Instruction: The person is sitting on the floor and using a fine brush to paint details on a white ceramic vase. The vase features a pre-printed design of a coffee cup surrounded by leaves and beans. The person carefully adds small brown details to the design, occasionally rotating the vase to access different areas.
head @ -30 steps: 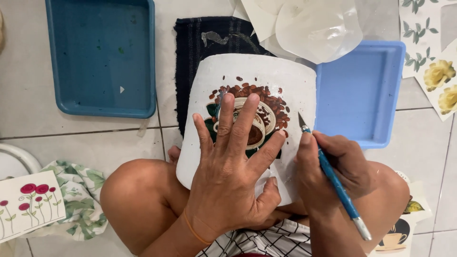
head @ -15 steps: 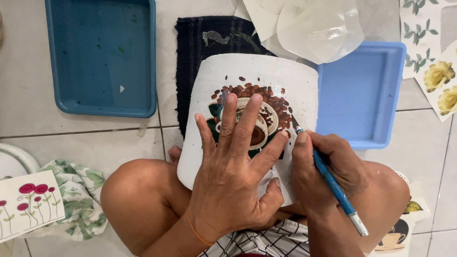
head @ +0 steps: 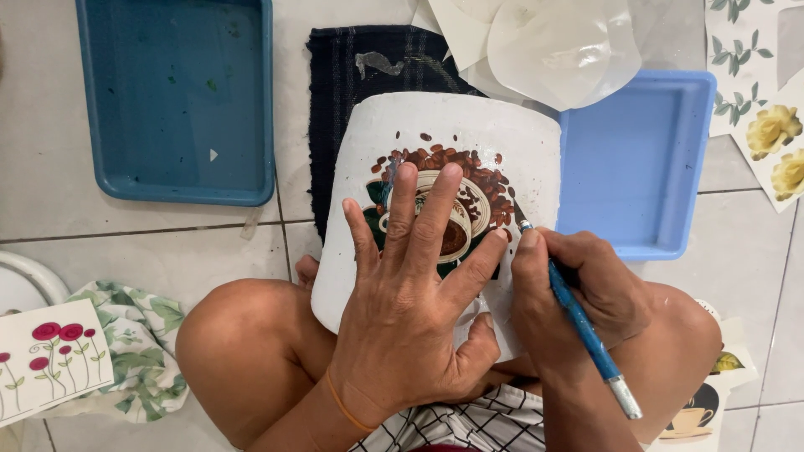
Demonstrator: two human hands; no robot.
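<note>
in the head view, a white pot (head: 444,159) with a rough matte surface lies on its side across the person's lap, propped between the two bare knees, its far end over a dark woven cloth (head: 352,84) spread on the tiled floor (head: 151,251). the pot's upper face carries a picture of a coffee cup (head: 456,218) in cream and brown, ringed by scattered brown coffee beans with dark green leaves at the left edge; a few loose beans trail toward the pot's far rim. the left hand (head: 410,310) lies flat on the pot with fingers spread wide apart, the fingertips covering part of the picture, an orange band at the wrist. the right hand (head: 578,293) is clamped around a blue-handled brush (head: 578,322), its fingers closed tight on the handle, the fine tip touching the pot at the right edge of the picture, the metal end of the handle pointing back toward the body. a dark blue tray (head: 176,100) sits on the floor at the upper left, well apart from the pot, and a lighter blue tray (head: 636,159) lies just beside the pot on the right. thin translucent paper sheets (head: 553,42) lie above the pot. printed sheets with yellow roses (head: 775,134) sit at the far right, a sheet with red flowers (head: 46,360) at the lower left rests on a green leafy cloth (head: 134,343), and a small cup cutout (head: 691,418) lies by the right knee.
</note>
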